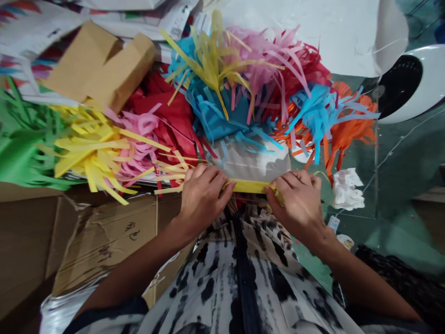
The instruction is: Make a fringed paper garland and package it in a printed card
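My left hand [203, 202] and my right hand [295, 208] both pinch a flat strip of yellow paper [248, 186], which runs taut between them. Its left end is hidden under my left fingers. Just beyond the strip lies a white paper sheet [250, 162]. Heaps of fringed paper fan out past it: blue and pale yellow [212, 88], pink and red [278, 60], orange and blue [333, 120]. Yellow fringe [90, 153] reaches toward my left hand, with pink fringe [139, 144] beside it.
Green fringed paper [28, 148] lies at far left, and a tan cardboard piece [100, 67] sits on printed sheets [139, 18]. A large cardboard box [107, 241] stands below left. Crumpled white tissue [346, 190] and a round white-and-black appliance [406, 83] are at right.
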A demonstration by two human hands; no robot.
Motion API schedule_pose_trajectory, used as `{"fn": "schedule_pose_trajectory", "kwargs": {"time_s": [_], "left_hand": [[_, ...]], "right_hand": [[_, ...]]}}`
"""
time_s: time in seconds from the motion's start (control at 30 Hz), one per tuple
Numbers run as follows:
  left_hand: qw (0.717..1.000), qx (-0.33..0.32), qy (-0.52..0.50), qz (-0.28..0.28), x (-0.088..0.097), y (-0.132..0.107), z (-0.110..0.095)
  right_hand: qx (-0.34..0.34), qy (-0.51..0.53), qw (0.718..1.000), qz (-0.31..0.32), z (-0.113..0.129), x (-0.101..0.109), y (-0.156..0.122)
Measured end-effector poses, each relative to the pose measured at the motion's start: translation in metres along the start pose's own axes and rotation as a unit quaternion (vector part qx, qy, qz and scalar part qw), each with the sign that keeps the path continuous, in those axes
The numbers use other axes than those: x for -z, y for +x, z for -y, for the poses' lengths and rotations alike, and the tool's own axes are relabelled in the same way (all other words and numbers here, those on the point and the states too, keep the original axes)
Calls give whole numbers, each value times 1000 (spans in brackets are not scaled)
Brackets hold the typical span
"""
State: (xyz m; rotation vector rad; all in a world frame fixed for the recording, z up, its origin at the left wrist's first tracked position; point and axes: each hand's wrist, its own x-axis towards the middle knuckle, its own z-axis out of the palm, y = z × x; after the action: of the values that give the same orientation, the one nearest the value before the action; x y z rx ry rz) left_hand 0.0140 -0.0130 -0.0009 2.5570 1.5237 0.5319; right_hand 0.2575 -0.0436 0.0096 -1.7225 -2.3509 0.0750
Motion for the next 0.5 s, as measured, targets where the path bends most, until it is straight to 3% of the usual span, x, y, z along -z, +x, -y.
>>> {"fn": "schedule_pose_trajectory", "kwargs": {"time_s": [0.2,0.3,0.4,0.5], "left_hand": [[999,-8,39,4,-3,0,0],[998,-21,37,-48,-5,-1,-3],[985,-136,32,-98,-5,1,-7],[963,-260,-2,-64,-4,1,-4]], "right_hand": [[-16,-39,999,-3,8,1,2],[-13,-56,998,-40,11,2,-3],[64,-33,994,-86,15,0,-13],[114,-10,990,-85,15,-1,-25]]}}
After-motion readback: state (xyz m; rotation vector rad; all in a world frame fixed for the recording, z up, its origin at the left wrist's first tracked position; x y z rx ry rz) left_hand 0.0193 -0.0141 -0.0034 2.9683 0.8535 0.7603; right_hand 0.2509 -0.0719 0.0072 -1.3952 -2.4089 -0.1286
